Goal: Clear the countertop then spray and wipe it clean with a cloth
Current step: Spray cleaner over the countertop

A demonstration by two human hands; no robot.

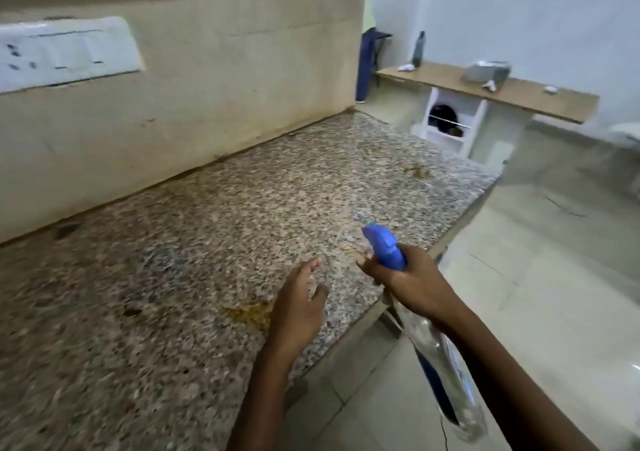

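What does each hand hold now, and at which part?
The right hand has its grip around the neck of the spray bottle, just under its blue head. The left hand holds nothing, hovering open over the countertop.

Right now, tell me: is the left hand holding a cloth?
No, the left hand hovers open and empty over the countertop, while the right hand grips the spray bottle.

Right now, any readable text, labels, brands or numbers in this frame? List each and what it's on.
None readable.
Spray bottle in the right hand: a label shows on the clear body, too blurred to read.
Switch panel on the wall: dark marks only, no legible text.
Boxes and small items on the far wooden shelf: too small and blurred to read.
Granite countertop: only stains, no print.
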